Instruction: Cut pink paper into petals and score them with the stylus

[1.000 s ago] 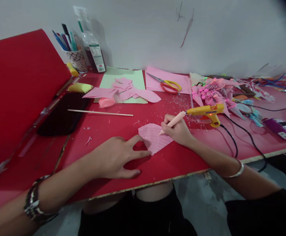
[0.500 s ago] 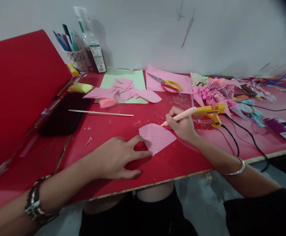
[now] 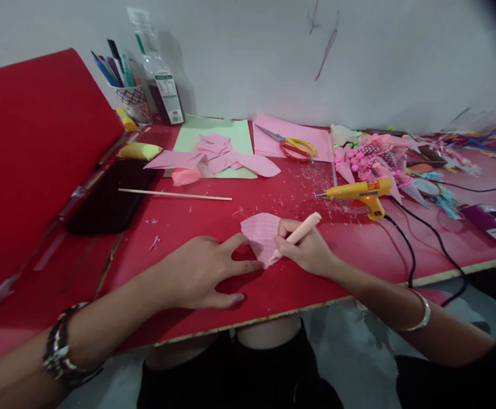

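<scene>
A fan-shaped piece of pink paper (image 3: 259,233) with fine drawn lines lies on the red table (image 3: 307,278) near its front edge. My left hand (image 3: 205,272) lies flat with fingers spread, index and thumb pinning the paper's left edge. My right hand (image 3: 309,250) is closed around a pale pink pen (image 3: 297,233), its tip resting on the paper's lower right part.
A yellow glue gun (image 3: 361,193) with black cord lies right of the paper. Behind are scissors (image 3: 292,146) on pink sheets, pink scraps on a green sheet (image 3: 213,136), a thin wooden stick (image 3: 175,195), a pen cup (image 3: 134,102), a bottle (image 3: 160,74). A red board (image 3: 30,147) leans left.
My right hand lifted the pen off the paper toward the glue gun, then brought it back down and left onto the paper's lower part. My left hand stayed put.
</scene>
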### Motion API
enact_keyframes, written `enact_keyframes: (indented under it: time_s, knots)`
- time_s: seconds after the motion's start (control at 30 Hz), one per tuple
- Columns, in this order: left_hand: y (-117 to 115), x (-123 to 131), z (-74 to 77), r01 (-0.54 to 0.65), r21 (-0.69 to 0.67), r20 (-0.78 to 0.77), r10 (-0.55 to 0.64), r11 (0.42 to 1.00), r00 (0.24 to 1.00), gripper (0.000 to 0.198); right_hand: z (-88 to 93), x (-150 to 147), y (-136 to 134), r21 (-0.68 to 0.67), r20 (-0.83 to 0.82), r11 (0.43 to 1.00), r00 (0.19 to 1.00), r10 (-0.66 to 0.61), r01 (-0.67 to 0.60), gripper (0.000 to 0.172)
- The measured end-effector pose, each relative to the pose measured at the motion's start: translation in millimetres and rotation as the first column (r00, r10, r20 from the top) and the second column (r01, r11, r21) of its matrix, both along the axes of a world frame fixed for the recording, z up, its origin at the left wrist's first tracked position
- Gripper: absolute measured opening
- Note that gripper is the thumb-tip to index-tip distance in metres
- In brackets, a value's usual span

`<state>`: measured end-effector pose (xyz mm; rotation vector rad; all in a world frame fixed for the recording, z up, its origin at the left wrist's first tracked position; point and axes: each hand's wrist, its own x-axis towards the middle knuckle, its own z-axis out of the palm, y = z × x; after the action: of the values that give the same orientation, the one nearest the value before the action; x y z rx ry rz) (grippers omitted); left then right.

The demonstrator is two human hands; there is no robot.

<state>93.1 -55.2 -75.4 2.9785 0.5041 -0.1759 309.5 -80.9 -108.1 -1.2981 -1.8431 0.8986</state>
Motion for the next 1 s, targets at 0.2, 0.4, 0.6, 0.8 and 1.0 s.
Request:
enact_keyframes:
  time_s: [0.2, 0.4, 0.6, 0.8, 1.0]
  knots:
    - [-1.1, -1.3, 0.1, -0.013, -0.004, 0.001, 0.013, 1.000, 1.000, 0.045, -0.8, 7.3, 12.7, 0.044, 0.025, 0.997, 0.997, -0.068, 0.067, 0.022]
    - [-0.6, -1.0, -0.3, -0.005, 0.007, 0.029, 0.005, 1.000, 1.000, 0.047, -0.5, 13.6, 30.4, 0.132, 0.027, 0.983, 0.991, -0.133, 0.128, 0.024]
    - [-0.7, -1.3, -0.8, -0.007, 0.011, 0.053, 0.007, 1.000, 0.999, 0.045, -1.8, 15.9, 48.6, 0.177, 0.021, 0.971, 0.986, -0.165, 0.158, 0.024]
    - [-0.6, -1.0, 0.1, -0.012, 0.002, 0.042, 0.011, 1.000, 0.999, 0.045, -1.1, 14.9, 57.1, 0.260, 0.013, 0.948, 0.981, -0.193, 0.183, 0.023]
    - [-1.0, -1.3, 1.0, -0.001, -0.011, 0.046, 0.001, 1.000, 0.999, 0.045, 8.2, 15.7, 36.3, 0.234, -0.023, 0.948, 0.976, -0.218, 0.217, 0.026]
